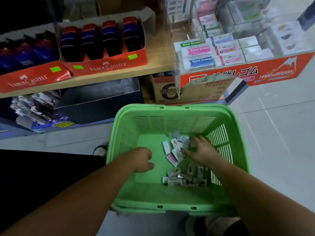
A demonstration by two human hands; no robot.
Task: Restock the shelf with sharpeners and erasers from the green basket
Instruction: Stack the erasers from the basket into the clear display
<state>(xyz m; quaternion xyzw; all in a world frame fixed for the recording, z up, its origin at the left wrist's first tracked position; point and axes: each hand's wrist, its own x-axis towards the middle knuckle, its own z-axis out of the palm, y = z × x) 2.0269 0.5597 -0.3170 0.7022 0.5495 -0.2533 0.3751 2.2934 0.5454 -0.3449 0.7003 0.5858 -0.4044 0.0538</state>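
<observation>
The green basket stands on the floor in front of the shelf. Small wrapped erasers lie in a loose heap on its bottom, with a second heap nearer to me. My right hand is down in the basket on the far heap, with its fingers and thumb bent round a few packets. My left hand hovers over the bare left part of the bottom. Its fingers are curled under, and whatever is inside them is hidden. The eraser display on the shelf holds rows of packs.
Red Faber-Castell trays with dark sharpeners stand on the wooden shelf at the left. Cardboard boxes and a dark box sit below it, just behind the basket. A pale tiled floor lies to the right.
</observation>
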